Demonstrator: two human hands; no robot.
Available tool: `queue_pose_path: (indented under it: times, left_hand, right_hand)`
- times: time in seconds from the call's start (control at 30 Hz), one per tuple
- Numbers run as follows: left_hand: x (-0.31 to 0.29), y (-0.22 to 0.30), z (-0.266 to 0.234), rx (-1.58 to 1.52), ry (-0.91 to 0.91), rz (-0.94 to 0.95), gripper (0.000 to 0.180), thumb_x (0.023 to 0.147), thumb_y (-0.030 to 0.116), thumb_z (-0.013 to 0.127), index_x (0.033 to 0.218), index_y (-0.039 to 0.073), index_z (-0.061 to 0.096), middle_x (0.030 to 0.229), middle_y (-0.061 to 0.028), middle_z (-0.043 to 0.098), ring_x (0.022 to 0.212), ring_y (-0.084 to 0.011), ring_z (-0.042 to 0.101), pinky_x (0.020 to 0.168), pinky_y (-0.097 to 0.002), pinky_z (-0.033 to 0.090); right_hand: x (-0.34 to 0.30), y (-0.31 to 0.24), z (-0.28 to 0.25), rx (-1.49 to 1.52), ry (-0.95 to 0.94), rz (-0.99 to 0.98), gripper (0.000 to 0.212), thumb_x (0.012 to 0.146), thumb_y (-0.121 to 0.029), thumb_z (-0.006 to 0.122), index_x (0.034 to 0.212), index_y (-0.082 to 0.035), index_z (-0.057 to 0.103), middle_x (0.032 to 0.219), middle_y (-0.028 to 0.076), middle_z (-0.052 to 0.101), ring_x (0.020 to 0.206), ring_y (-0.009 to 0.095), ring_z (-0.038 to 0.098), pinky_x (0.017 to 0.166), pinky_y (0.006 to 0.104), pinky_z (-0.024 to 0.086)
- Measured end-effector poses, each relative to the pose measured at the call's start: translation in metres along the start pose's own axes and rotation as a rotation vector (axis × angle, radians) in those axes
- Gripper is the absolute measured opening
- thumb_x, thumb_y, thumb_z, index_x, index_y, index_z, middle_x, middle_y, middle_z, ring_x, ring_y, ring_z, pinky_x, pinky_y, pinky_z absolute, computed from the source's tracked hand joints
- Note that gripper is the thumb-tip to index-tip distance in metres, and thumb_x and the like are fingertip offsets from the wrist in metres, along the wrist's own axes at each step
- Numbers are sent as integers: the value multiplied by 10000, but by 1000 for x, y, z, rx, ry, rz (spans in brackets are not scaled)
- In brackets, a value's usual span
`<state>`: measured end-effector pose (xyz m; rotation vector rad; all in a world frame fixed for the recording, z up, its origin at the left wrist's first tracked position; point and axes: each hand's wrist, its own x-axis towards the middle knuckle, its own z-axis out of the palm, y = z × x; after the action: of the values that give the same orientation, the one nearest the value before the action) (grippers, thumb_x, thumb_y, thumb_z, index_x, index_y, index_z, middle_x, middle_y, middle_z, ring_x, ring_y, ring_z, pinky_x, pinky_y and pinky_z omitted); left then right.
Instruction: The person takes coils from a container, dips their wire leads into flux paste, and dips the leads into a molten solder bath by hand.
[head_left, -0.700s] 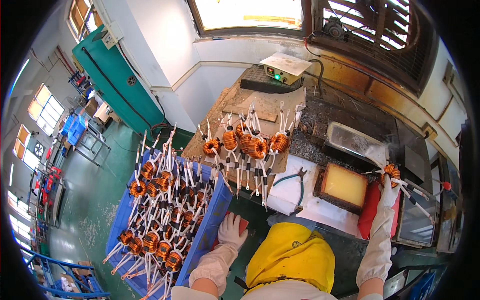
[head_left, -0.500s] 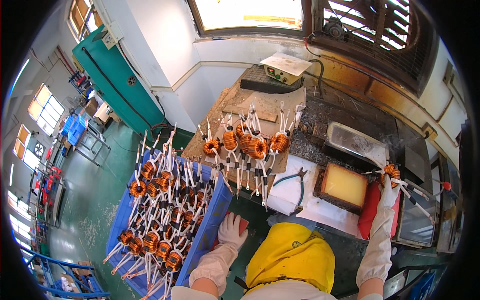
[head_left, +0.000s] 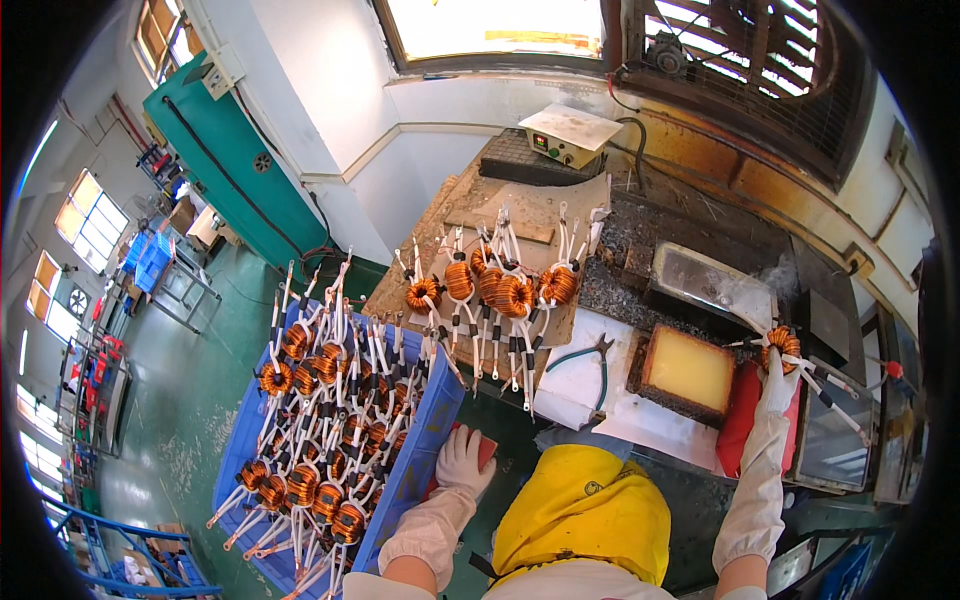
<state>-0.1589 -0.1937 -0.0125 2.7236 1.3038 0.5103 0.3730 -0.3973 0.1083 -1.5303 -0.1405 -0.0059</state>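
– Where's the right hand (head_left: pixel 774 388)?
– Closed on a copper coil (head_left: pixel 783 345), right of the yellow-filled tray (head_left: pixel 680 405)
– Left hand (head_left: pixel 462 460)?
– Half-curled beside the blue crate (head_left: pixel 418 440), at something red (head_left: pixel 487 452); can't tell if it grips

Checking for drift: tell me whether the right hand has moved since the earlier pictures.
No; the right hand stays at the same spot, right of the yellow-filled tray.

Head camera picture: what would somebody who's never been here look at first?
Probably the blue bin at lower left, crammed with copper-coloured coils and their spiky white leads. Next comes the bright yellow cloth at bottom centre. Then, at far right, the right hand holds a single coil, with a faint wisp of smoke or steam beyond it.
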Motion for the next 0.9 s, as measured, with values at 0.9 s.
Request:
queue_pose_path:
  times: [0.9]
  left_hand:
    - [1,4,3,91,10,30,690,640,333,712,1244,84,492,1320,-182,454,1214,-365,435,991,-485,370]
  right_hand:
    - [-21,-27,13,17,-9,26,383,834,-167,677,1183,-130,526,1035,7,623,838,98,610,610,240,510]
